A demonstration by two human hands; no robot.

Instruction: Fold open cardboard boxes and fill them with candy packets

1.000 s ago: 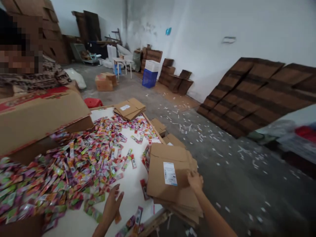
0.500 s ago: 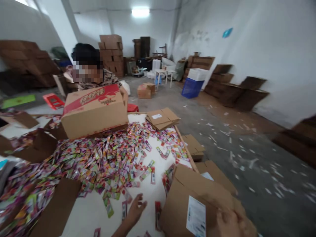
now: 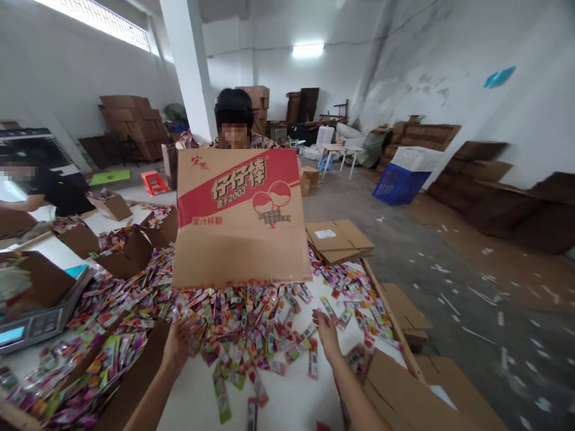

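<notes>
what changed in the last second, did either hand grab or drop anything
The right hand let go of the flat cartons and moved left onto the packets, open. The left hand slid forward into the packets, open as before. Opposite, a person has lifted the big printed carton up over the pile. The packets and the flat cartons lie where they were.

Bare left hand (image 3: 179, 342), bare right hand (image 3: 326, 333). The left forearm (image 3: 150, 398) and right forearm (image 3: 353, 392) are also bare and slender, cut off by the bottom edge. Fingers slightly blurred; nails too small to make out.
</notes>
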